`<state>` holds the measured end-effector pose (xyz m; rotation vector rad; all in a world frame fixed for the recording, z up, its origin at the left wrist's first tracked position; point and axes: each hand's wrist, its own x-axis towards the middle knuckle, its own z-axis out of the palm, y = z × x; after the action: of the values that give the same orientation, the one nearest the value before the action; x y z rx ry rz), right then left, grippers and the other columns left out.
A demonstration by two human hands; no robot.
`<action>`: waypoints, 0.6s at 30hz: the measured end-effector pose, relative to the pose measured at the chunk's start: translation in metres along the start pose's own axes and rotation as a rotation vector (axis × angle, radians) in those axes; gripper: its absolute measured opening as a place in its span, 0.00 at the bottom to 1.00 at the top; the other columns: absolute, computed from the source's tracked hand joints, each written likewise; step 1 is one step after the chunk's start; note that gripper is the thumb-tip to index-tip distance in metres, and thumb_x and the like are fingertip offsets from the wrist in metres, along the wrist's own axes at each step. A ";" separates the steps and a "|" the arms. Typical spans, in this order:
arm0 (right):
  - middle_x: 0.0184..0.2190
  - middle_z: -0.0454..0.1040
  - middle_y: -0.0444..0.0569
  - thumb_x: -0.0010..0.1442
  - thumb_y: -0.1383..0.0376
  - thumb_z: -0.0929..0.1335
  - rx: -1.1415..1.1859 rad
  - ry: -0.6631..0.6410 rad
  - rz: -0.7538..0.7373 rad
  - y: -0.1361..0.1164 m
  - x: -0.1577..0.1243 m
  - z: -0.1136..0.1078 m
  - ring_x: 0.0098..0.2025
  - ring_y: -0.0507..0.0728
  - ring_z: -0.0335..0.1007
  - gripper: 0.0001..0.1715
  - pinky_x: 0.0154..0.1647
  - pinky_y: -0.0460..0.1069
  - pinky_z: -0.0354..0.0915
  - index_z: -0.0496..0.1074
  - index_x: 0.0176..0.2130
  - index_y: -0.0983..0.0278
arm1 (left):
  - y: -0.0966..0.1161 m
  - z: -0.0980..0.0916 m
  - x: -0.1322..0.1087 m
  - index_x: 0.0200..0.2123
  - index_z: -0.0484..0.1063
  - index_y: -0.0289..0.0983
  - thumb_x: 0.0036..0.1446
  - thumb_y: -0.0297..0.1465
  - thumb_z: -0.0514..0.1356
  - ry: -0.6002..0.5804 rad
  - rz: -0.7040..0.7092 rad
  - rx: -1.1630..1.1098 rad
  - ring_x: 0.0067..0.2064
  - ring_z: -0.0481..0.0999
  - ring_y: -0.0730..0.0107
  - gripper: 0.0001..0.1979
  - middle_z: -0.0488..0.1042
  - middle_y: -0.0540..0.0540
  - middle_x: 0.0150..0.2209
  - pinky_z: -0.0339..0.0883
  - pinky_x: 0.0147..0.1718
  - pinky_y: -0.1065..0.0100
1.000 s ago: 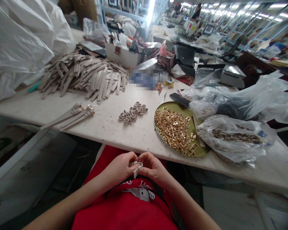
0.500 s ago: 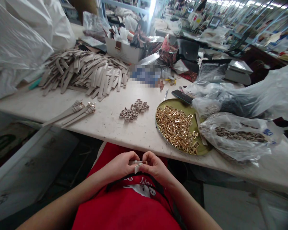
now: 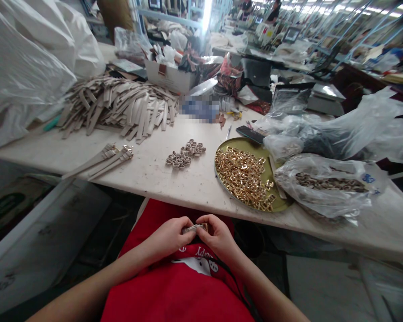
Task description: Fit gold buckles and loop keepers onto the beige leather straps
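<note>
My left hand (image 3: 169,237) and my right hand (image 3: 216,237) meet over my lap, below the table edge, fingers closed. Between them they pinch a short pale strap piece (image 3: 192,228) with a small metal buckle at its right end. On the table above lie a round brass tray (image 3: 223,179) of several gold buckles (image 3: 243,176), a small cluster of beige loops (image 3: 184,156) and a few finished straps with buckles (image 3: 104,161) near the front edge.
A large heap of beige strap pieces (image 3: 121,105) covers the back left. Plastic bags of loops (image 3: 325,185) lie at the right, a dark phone (image 3: 250,134) behind the tray. White sacks (image 3: 23,58) and a cluttered cardboard box (image 3: 171,76) stand at the back.
The strap piece hung down from my fingers a second ago; it now lies level between both hands, which have shifted slightly.
</note>
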<state>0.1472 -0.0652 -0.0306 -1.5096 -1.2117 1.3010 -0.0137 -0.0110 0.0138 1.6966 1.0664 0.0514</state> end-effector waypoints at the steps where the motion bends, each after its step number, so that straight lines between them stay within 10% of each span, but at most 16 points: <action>1: 0.27 0.68 0.44 0.50 0.63 0.68 0.026 -0.011 -0.003 -0.002 -0.001 -0.001 0.28 0.51 0.60 0.10 0.29 0.46 0.59 0.69 0.35 0.64 | 0.000 0.001 0.000 0.30 0.69 0.34 0.53 0.39 0.51 0.002 0.005 -0.006 0.28 0.69 0.69 0.14 0.72 0.49 0.27 0.58 0.24 0.73; 10: 0.28 0.70 0.43 0.49 0.56 0.70 0.393 -0.281 0.192 -0.018 -0.003 -0.013 0.28 0.50 0.65 0.18 0.33 0.47 0.61 0.69 0.38 0.64 | 0.003 -0.003 -0.004 0.30 0.69 0.34 0.52 0.36 0.51 -0.048 -0.025 -0.096 0.25 0.68 0.72 0.12 0.71 0.51 0.24 0.57 0.23 0.74; 18: 0.21 0.63 0.39 0.51 0.62 0.68 0.172 -0.132 0.067 -0.014 0.004 -0.005 0.23 0.48 0.57 0.09 0.23 0.44 0.55 0.66 0.33 0.64 | -0.006 -0.014 -0.004 0.38 0.69 0.34 0.52 0.39 0.54 -0.097 0.009 -0.133 0.31 0.70 0.69 0.16 0.73 0.48 0.32 0.61 0.28 0.72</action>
<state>0.1501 -0.0579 -0.0176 -1.3692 -1.1074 1.5290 -0.0271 -0.0031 0.0175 1.5685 0.9624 0.0444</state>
